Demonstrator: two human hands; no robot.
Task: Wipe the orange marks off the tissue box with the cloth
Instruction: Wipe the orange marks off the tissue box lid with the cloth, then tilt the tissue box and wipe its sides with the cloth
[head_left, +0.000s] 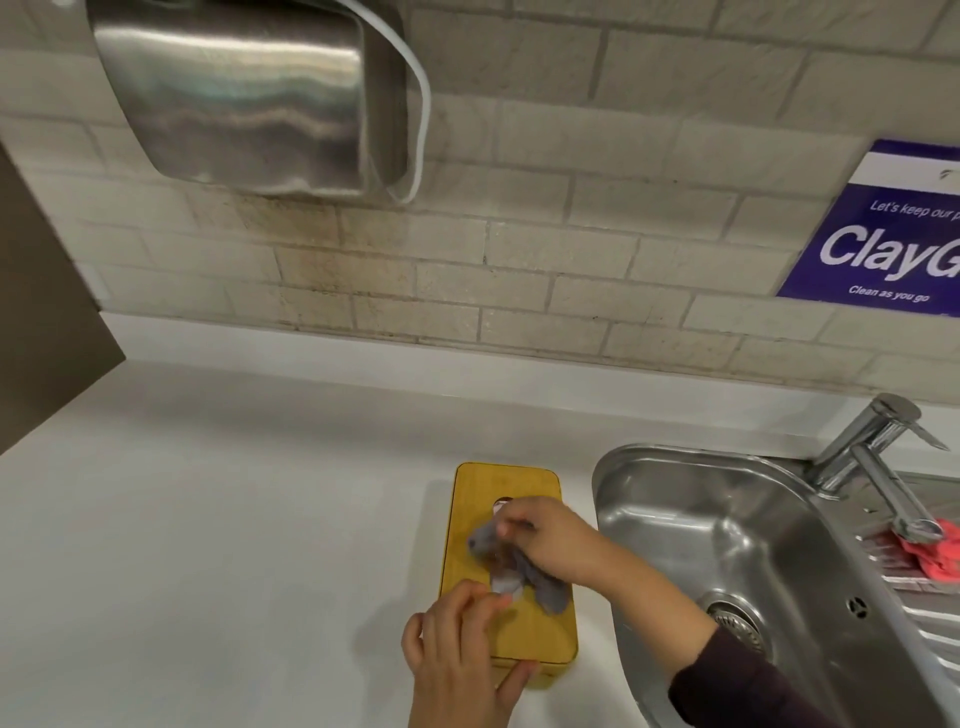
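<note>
A grey cloth (548, 590) is gripped by the right hand (556, 540) on the tissue box (535, 634), which is clasped by the left hand (457, 649); the sign (883, 249) is lettered "Clean as you go".

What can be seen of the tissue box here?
The tissue box is an oblong yellow box with rounded corners and a wood-look top, lying flat on the white counter just left of the steel sink. A top opening shows partly toward its far end. The grey cloth lies across its middle, gripped by the right hand; the left hand holds its near corner. No orange marks can be made out.
</note>
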